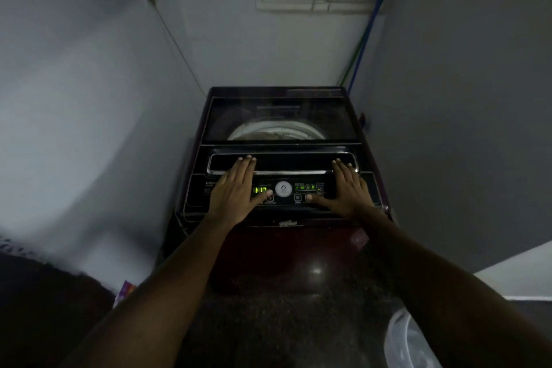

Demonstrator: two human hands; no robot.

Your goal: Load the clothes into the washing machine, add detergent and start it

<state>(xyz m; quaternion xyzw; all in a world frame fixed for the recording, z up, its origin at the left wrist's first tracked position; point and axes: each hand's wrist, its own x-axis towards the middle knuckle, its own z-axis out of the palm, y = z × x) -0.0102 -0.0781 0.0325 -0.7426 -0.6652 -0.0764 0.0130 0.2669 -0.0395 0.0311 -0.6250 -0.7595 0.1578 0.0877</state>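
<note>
Black control panel (198, 195) under flat left grip (236, 192) and right grip (349, 192).

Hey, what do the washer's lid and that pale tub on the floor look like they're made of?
Lid: probably dark tinted glass or clear plastic, glossy; the white drum rim shows through it.
Tub: likely translucent whitish plastic, smooth; its thin wall looks milky, though it is blurred.

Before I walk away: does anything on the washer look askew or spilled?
Nothing stands out. The dark maroon washing machine has its glass lid shut, green display lit; left hand and right hand lie flat.
</note>
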